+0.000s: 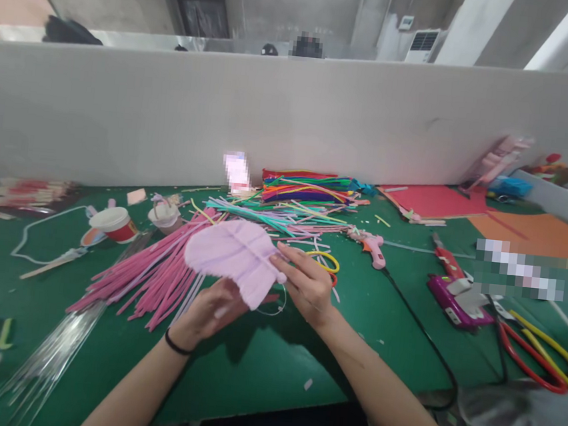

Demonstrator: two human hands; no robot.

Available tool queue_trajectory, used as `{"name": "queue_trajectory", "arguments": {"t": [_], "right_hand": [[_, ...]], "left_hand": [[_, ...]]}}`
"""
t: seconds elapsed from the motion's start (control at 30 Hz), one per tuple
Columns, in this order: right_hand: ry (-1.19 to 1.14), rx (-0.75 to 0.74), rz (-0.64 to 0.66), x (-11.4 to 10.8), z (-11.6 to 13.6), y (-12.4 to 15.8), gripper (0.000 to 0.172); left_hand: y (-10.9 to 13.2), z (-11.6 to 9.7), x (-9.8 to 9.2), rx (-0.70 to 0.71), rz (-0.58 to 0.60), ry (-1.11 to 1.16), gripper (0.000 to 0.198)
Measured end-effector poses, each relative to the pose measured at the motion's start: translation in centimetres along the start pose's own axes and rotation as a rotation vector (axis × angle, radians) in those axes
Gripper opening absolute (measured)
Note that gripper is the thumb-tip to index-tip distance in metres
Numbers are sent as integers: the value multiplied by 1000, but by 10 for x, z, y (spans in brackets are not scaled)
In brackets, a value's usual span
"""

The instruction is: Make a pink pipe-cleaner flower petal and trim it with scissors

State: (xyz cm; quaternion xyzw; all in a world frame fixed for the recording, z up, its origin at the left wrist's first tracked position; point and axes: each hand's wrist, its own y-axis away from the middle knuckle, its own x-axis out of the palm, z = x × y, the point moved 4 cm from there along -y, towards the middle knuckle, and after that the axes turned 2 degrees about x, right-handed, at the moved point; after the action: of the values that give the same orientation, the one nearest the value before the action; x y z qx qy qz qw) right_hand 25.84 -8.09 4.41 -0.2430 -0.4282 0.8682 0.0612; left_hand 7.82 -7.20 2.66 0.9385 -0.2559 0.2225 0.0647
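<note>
A pale pink-lilac fuzzy petal shape [232,255], which looks made of pipe cleaners laid side by side, is held up over the table between both hands. My right hand [307,285] pinches its right end, where a small stub sticks out. Beneath its lower edge, my left hand [212,310] supports it, with part of the fingers hidden behind the petal. A thin pale wire or thread [275,309] loops below the right end. Left of the hands lies a fanned bundle of pink pipe cleaners [156,288].
Loose pipe cleaners [273,219] spread along the back. A pink glue gun [373,248] trails a black cord. Yellow-and-red scissors [542,352] lie near a purple tape dispenser [456,306]. A paper cup [115,223] and clear rods [60,345] are left. A white partition [173,115] bounds the back.
</note>
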Motion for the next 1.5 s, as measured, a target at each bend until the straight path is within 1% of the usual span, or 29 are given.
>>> {"name": "queue_trajectory", "arguments": {"t": [0.07, 0.13, 0.2, 0.27, 0.33, 0.4, 0.5, 0.57, 0.63, 0.73, 0.83, 0.93, 1.03, 1.2, 1.37, 1.5], "right_hand": [[47, -21, -35, -4, -1, -2, 36], [90, -58, -21, -4, -1, -2, 37], [129, -85, 27, 1, -1, -2, 38], [155, -97, 73, 6, 0, -2, 38], [177, -82, 79, 9, -1, -4, 40], [198, -16, 34, 7, -4, -7, 44], [161, 144, -88, -3, -15, -12, 49], [56, 256, -161, -11, -24, -14, 40], [-75, 365, -201, -17, -32, -14, 28], [-229, 485, -196, -17, -38, -13, 22], [-345, 553, -129, -7, -35, -12, 24], [-398, 595, -66, 4, -31, -9, 29], [-401, 607, -57, 10, -29, -7, 29], [-475, 625, -106, 8, -31, -6, 24], [-615, 716, -41, 10, -32, -6, 24], [-664, 786, -6, 12, -32, -5, 26]], "left_hand": [[0, -4, 0, 11, 77, 98, 42], [-2, -5, -1, 28, 113, 161, 43], [-4, -4, -4, 7, 76, 141, 46], [-7, -1, -5, -55, 8, 70, 42], [-9, -1, -6, -119, -58, 21, 37], [-11, -4, -6, -148, -95, 20, 33], [-12, -13, -10, -114, -167, 38, 37], [-13, -19, -17, -50, -257, 10, 46], [-13, -23, -24, 41, -346, -43, 55], [-14, -26, -32, 167, -421, -113, 62], [-15, -24, -35, 194, -462, -138, 65], [-15, -19, -32, 147, -459, -110, 65], [-14, -15, -26, 140, -444, -97, 67], [-12, -10, -19, 161, -424, -112, 65], [-13, -9, -18, 142, -386, -73, 61], [-14, -7, -20, 135, -372, -43, 58]]}}
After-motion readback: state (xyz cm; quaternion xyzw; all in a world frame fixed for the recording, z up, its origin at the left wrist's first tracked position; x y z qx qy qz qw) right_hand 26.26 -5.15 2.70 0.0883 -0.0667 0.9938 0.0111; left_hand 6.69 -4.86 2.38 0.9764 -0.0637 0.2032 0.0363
